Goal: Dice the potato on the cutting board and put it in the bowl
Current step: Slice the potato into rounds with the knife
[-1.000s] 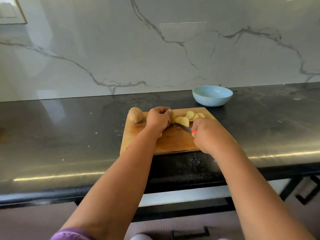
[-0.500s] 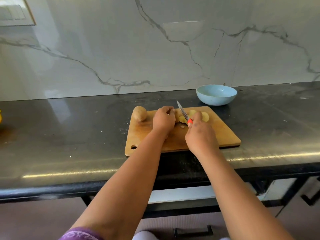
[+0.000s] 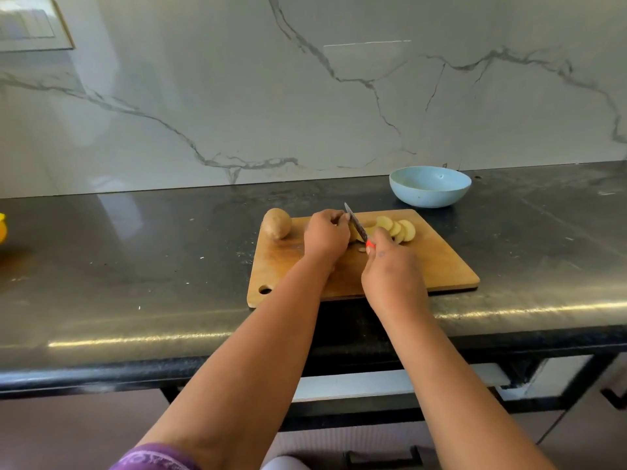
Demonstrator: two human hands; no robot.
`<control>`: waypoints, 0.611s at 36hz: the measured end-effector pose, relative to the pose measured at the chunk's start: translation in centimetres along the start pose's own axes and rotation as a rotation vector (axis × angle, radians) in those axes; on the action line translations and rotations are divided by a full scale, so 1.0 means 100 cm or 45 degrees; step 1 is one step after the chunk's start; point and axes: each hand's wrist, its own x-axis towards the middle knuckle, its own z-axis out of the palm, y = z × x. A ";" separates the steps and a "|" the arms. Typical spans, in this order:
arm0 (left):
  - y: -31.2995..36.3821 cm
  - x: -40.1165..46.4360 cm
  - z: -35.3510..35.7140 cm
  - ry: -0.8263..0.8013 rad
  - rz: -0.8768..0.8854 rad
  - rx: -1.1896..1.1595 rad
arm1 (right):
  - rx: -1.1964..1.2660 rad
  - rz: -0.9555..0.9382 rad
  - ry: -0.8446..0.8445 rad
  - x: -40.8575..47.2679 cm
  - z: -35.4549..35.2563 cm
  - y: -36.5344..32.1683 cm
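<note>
A wooden cutting board (image 3: 437, 266) lies on the black counter. My left hand (image 3: 325, 234) curls over the remaining potato piece, which is mostly hidden under it. My right hand (image 3: 390, 266) grips a knife (image 3: 355, 224) by its red handle, blade tilted up and resting against the left fingers. Several pale round potato slices (image 3: 397, 228) lie fanned to the right of the blade. A whole unpeeled potato (image 3: 277, 223) sits at the board's far left corner. A light blue bowl (image 3: 430, 186) stands behind the board, to the right; I see nothing inside it.
The black counter (image 3: 135, 266) ends in a rounded front edge close to the board. A marble wall (image 3: 305, 96) rises behind. Something yellow-orange (image 3: 2, 228) shows at the far left edge. Drawer handles sit below the counter.
The knife lay low across the board a second ago; it has since been lifted, blade tip pointing up and away. My left hand stays on the potato piece.
</note>
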 end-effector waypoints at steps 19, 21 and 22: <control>0.000 0.005 0.001 -0.011 -0.094 -0.068 | -0.047 0.041 -0.034 0.007 0.003 -0.011; 0.002 0.004 0.002 -0.029 -0.069 -0.041 | -0.039 0.051 -0.012 0.008 0.003 -0.011; 0.002 0.004 0.002 -0.035 -0.069 -0.045 | -0.030 0.054 0.004 0.008 0.004 -0.010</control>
